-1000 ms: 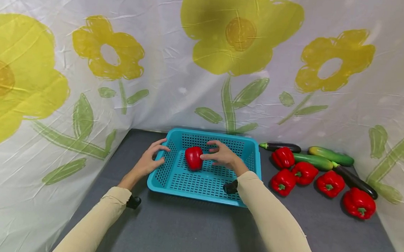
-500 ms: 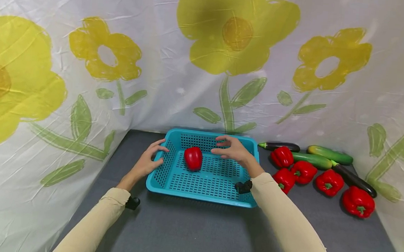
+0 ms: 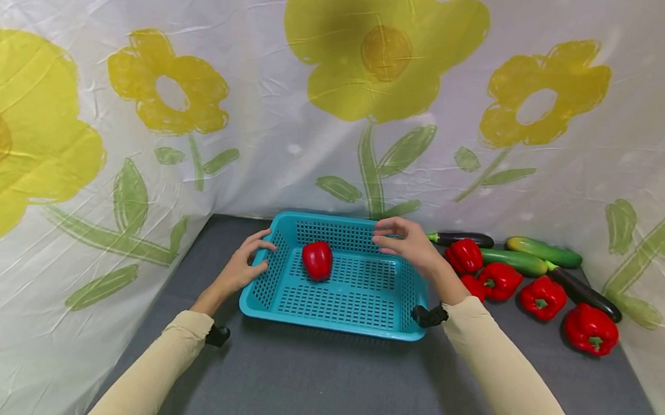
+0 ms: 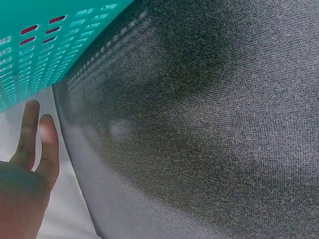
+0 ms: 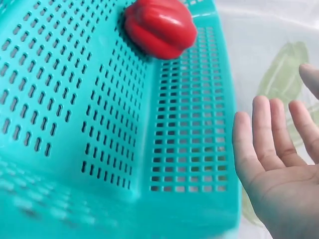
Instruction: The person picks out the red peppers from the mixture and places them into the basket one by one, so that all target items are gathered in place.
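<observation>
A blue-green plastic basket (image 3: pixel 330 328) with slotted walls stands on the dark cloth, holding one red bell pepper (image 3: pixel 317 260) toward its left side. At the basket's left rim is my left hand (image 3: pixel 239 266), fingers spread and thumb apart; in the left wrist view two of its fingers (image 4: pixel 48 144) reach up close to the basket's wall. Over the right back part of the basket hovers my right hand (image 3: pixel 413 244), holding nothing. The right wrist view shows that palm with its fingers (image 5: pixel 261 132) loosely extended beside the rim, away from the pepper.
Right of the basket lie several red bell peppers (image 3: pixel 541 299), two green zucchini (image 3: pixel 543 252) and two dark eggplants (image 3: pixel 584 291); my right arm partly covers one pepper. A flower-printed white curtain (image 3: pixel 289 166) hangs behind and at the sides of the grey-clothed table (image 3: pixel 320 387).
My right hand has moved away from the pepper in the basket, rightward to above the right rim. The left hand stays by the left rim, and the pepper keeps its place.
</observation>
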Demonstrator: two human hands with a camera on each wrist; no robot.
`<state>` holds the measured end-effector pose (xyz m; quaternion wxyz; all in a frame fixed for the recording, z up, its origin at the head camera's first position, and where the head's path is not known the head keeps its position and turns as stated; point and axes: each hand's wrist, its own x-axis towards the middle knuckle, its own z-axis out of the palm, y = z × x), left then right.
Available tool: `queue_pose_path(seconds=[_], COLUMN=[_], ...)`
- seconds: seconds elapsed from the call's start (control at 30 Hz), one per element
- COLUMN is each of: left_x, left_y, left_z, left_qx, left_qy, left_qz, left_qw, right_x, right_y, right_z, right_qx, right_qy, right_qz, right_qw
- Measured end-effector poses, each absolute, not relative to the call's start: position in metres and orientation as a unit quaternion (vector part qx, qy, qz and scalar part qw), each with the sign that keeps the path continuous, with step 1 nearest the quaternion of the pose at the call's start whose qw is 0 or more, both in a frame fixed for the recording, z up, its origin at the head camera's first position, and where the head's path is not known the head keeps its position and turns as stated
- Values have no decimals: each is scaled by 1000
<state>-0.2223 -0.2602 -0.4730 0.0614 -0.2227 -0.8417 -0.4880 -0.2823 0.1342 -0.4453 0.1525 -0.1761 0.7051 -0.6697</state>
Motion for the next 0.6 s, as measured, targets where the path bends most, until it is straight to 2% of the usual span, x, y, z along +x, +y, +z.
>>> queue_pose_path(seconds=[0.6], left_x=[-223], left_y=[-262], left_z=[-475], left_qx=[-217], left_qy=[-844], left_qz=[-487], left_qw=[56], right_x=[-257], right_y=[180], right_z=[-439], right_qx=[-159], right_qy=[688], right_qz=[-694], right_qw=[141])
